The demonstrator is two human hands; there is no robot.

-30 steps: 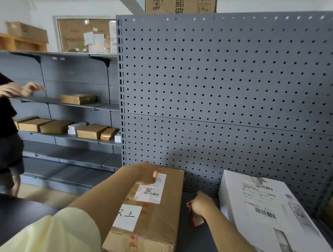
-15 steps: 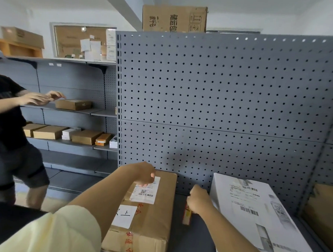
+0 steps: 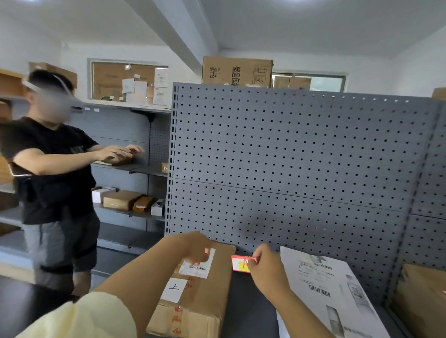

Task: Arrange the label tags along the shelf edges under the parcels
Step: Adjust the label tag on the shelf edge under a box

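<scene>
The right hand (image 3: 267, 270), near 5 o'clock in the view, pinches a red-and-yellow label tag (image 3: 239, 263) by its right end, thumb and fingers clamped on it; the tag sticks out toward 9 o'clock from the hand, over the dark shelf (image 3: 250, 315), between the two parcels; whether it touches the shelf I cannot tell. The left hand (image 3: 196, 247) rests on the far end of the brown parcel (image 3: 199, 304), over its shipping label (image 3: 197, 269); whether its fingers curl or lie flat I cannot tell. The white parcel (image 3: 339, 304) lies at 3 o'clock of the brown one; the grey pegboard (image 3: 294, 159) stands behind at 12 o'clock; another person (image 3: 56, 173) stands at 9 o'clock.
</scene>
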